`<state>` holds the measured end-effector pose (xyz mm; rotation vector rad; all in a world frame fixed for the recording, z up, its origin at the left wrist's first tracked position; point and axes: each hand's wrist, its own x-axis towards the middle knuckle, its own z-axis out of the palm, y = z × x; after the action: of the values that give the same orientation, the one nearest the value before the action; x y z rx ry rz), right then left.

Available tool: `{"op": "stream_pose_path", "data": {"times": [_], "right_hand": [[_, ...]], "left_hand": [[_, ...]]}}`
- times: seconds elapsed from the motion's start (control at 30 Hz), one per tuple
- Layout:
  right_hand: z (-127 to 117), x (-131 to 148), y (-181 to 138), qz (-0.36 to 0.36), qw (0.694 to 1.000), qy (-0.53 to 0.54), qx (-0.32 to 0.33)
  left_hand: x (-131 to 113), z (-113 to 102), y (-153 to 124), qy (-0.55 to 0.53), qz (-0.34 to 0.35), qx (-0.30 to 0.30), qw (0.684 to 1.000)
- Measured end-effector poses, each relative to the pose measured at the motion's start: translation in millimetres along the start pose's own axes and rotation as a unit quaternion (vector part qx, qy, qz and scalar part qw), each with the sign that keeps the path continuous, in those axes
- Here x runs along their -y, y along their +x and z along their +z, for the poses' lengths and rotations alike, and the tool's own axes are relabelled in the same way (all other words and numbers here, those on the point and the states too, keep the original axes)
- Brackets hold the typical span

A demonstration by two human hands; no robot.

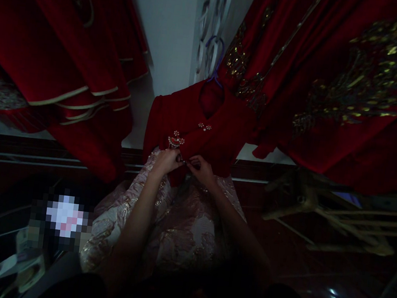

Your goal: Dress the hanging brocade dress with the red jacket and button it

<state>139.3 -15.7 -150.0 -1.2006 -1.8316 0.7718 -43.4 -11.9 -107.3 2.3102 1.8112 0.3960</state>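
A red top point(210, 107) hangs from a purple hanger point(214, 72), over a pale, shiny patterned skirt point(190, 224). My left hand point(168, 161) is pinched at the top's lower front, just below a jewelled brooch point(175, 139). Close beside it, my right hand point(200, 168) is pinched too. A small dark piece shows between the fingertips of both hands; its kind is too dim to make out. Higher on the chest sits a smaller beaded ornament point(204, 127).
Red garments with pale trim point(93, 94) hang at the left. Gold-sequinned red garments point(334, 88) hang at the right, above a wooden folding frame point(321, 206). White ironwork point(212, 26) stands behind the hanger. A blurred-out patch point(65, 215) lies at the lower left.
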Motion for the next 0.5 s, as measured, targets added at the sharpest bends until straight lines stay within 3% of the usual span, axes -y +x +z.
{"op": "stream_pose_path", "data": {"times": [0.2,0.33,0.5], "right_hand": [[3,-3,0,0.015,0.999,0.036,-0.006],[7,-9,0,0.016,1.000,0.020,-0.013],[14,-18,0,0.013,0.999,-0.002,-0.048]], "left_hand": [[3,3,1,-0.024,0.046,-0.022,0.998],[3,5,2,-0.017,0.047,-0.009,0.999],[2,13,2,0.018,0.044,-0.045,0.998]]}}
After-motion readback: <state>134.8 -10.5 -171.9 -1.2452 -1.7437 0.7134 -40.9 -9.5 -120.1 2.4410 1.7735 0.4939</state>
